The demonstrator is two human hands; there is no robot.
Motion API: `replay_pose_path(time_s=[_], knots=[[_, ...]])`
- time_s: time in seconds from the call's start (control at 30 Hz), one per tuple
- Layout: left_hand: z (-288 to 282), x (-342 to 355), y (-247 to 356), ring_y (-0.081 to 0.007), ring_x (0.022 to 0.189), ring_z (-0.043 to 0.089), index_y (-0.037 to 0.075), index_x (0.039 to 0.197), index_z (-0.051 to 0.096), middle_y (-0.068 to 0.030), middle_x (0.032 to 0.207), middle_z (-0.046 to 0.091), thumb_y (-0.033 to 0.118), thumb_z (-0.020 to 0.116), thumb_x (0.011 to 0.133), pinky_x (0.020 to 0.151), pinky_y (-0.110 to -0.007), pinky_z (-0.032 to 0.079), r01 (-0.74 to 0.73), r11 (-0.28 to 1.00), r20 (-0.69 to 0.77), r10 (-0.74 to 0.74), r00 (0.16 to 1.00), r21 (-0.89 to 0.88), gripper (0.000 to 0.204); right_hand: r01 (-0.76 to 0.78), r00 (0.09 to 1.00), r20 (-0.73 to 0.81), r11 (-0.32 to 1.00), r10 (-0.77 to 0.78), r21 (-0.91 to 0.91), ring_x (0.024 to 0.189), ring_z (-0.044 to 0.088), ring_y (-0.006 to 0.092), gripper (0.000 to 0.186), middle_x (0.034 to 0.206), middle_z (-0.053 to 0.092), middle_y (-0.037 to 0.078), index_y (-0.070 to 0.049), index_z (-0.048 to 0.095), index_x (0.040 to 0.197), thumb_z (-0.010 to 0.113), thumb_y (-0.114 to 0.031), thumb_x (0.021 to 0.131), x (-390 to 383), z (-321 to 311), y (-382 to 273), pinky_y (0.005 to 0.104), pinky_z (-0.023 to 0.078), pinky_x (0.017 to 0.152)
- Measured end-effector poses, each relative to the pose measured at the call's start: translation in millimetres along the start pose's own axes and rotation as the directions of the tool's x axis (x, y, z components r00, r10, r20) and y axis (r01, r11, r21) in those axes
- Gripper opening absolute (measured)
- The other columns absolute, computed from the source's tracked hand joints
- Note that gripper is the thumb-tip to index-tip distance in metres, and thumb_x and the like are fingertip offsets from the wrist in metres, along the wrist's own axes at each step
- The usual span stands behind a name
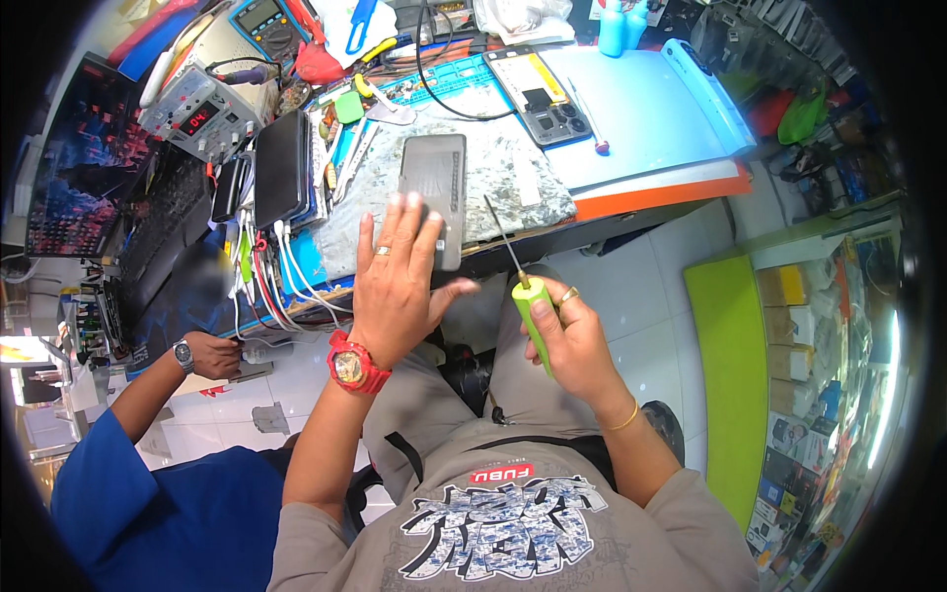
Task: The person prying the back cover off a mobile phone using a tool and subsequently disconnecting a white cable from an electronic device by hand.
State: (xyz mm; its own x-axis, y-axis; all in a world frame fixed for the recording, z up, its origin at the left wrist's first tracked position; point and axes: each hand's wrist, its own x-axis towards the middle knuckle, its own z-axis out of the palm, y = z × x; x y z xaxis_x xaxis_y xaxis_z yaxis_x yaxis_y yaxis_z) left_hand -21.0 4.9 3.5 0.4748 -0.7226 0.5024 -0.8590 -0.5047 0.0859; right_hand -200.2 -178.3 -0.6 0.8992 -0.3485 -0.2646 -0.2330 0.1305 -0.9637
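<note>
My left hand (400, 266) is open, fingers stretched out over the lower part of a grey, flat, phone-sized panel (434, 163). The panel lies on a stained, pale work mat (498, 178) by the bench's front edge. Whether my palm presses on it or hovers cannot be told. In my right hand (572, 340) is a hand tool with a lime-green handle (533, 311) and a thin metal shaft. Its shaft points up and left, just off the mat's front edge; the tip's exact shape is too small to tell.
An opened phone (538, 94) and a thin screwdriver (592, 123) lie near a blue sheet (641, 128). Dark phones (281, 168), cables (281, 276) and a power supply (202, 118) crowd the left. A co-worker's hand (212, 355) rests beyond my left arm.
</note>
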Motion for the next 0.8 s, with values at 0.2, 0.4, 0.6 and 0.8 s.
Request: replay_pose_path(time_s=[0.2,0.4,0.6,0.8], knots=[[-47,-26,56,-0.0443,0.132,0.063,-0.003,0.144,0.064,-0.0218,0.134,0.070,0.022,0.072,0.107,0.121,-0.059,0.041,0.166,0.909,-0.140,-0.235,0.962,-0.383,0.045,-0.079,0.978,0.204,0.975,0.036,0.210,0.075,0.068,0.0091,0.055,0.098,0.069,0.005,-0.004,0.059,0.154,0.058,-0.046,0.118,-38,21,-16,0.0255,0.056,0.067],[-66,-54,87,-0.0131,0.106,0.072,0.000,0.122,0.067,-0.0090,0.112,0.073,0.020,0.057,0.119,0.092,-0.031,0.062,0.303,-0.259,0.397,-0.507,0.765,-0.917,0.022,-0.258,0.879,0.466,0.920,0.098,0.293,0.075,0.071,0.0110,0.057,0.099,0.070,0.006,-0.006,0.054,0.154,0.051,-0.050,0.119,-67,36,-22,0.0262,0.058,0.067],[-92,-45,93,-0.0140,0.082,0.065,0.006,0.109,0.060,-0.0034,0.092,0.061,0.024,0.054,0.120,0.088,-0.038,0.066,0.123,-0.461,0.398,-0.565,0.723,-0.879,0.022,-0.237,0.857,0.512,0.923,0.051,0.305,0.069,0.071,0.0146,0.065,0.095,0.070,0.009,-0.005,0.056,0.131,0.046,-0.067,0.114,-89,57,-27,0.0278,0.058,0.061],[-118,-40,89,-0.0140,0.080,0.066,0.007,0.108,0.059,-0.0041,0.092,0.061,0.020,0.054,0.120,0.093,-0.043,0.067,-0.007,-0.491,0.305,-0.552,0.776,-0.871,0.018,-0.283,0.795,0.606,0.893,0.015,0.350,0.067,0.067,0.0108,0.065,0.093,0.068,0.006,-0.006,0.054,0.143,0.046,-0.064,0.115,-101,58,-46,0.0264,0.054,0.059]])
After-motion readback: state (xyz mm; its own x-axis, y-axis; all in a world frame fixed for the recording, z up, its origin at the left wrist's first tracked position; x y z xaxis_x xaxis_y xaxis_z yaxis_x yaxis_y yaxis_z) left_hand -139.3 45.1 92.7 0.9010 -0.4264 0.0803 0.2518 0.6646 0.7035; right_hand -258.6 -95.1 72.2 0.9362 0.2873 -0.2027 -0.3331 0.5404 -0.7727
